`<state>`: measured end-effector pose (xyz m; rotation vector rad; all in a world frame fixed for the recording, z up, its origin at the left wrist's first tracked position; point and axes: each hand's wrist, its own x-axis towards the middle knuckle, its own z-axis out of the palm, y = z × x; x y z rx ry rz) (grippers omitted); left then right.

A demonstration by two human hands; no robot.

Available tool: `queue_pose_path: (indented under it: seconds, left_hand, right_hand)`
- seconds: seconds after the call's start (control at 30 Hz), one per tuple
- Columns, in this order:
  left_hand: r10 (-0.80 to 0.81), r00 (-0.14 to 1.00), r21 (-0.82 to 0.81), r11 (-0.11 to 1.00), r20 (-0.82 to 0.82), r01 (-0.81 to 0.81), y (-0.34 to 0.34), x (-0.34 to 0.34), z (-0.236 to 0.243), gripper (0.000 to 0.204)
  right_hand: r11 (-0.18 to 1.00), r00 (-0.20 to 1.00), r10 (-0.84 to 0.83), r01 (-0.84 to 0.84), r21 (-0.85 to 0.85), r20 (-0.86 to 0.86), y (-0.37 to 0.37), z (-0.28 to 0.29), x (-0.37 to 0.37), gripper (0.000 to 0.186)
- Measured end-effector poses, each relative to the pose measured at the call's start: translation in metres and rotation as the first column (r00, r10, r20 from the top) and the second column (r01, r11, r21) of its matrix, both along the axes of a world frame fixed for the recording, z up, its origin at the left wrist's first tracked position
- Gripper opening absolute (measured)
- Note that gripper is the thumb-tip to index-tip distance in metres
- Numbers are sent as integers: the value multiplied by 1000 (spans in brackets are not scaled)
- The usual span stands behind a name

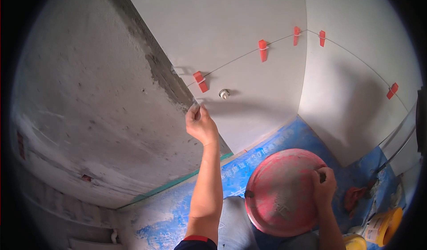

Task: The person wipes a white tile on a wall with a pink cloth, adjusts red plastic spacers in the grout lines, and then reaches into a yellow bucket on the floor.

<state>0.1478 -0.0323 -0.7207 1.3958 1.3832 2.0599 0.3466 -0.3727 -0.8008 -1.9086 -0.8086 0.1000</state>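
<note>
My left hand [201, 124] is raised to the side edge of a large pale wall tile [262, 125]. Its thumb and fingers are pinched on a small pale tile-levelling clip, mostly hidden by the fingertips. Similar clear clips [180, 70] stick out of that edge higher up. Low on the right, my right hand [324, 187] is closed on the rim of a round red bucket [278, 196], beside a dark lug. Grey mortar smears the bucket. Red wedges [200, 82] sit in clips along the joint between tiles, above my left hand.
Bare grey wall [106, 94] with rough mortar borders the tile on the left. A pipe fitting [224, 94] protrudes from the tile. Blue sheeting [284, 136] covers the floor. Yellow containers [384, 227] and a red tool [354, 199] lie at lower right.
</note>
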Motion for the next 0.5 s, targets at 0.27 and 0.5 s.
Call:
queue_pose_path:
  seconds: [0.27,0.5]
  left_hand:
    - [37,995,23,999,-89,-35,4,-7,-2,13]
    - [-50,997,-111,993,-61,43,-1,-9,4,12]
  right_hand:
    - [1000,1000,5,-5,2,26,2,0,-2,15]
    - [999,1000,5,-6,37,28,2,-5,-1,16]
